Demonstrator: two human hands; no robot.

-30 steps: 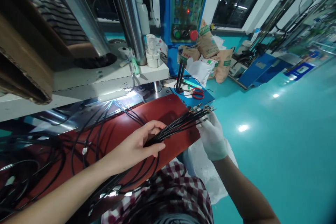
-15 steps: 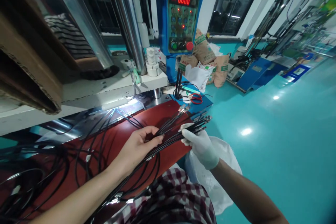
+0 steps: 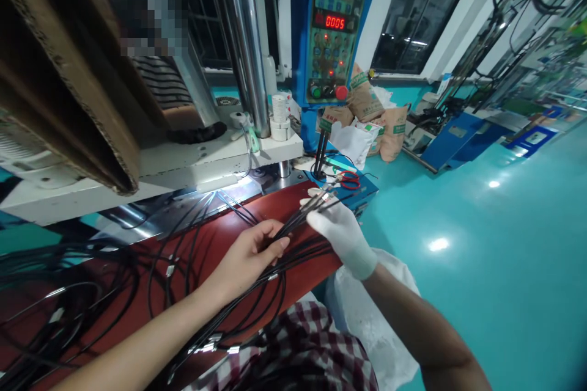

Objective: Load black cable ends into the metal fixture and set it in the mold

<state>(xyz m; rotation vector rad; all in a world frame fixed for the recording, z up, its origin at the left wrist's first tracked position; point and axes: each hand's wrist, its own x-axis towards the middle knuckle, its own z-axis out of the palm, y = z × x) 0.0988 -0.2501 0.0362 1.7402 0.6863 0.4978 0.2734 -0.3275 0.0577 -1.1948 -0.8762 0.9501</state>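
Two hands share one bundle of black cables over the red mat: my bare left hand has its fingers curled round the middle, and I read the long axis as rising up and to the right from there. My gloved right hand is closed on the plug ends, the nearer hand to those tips
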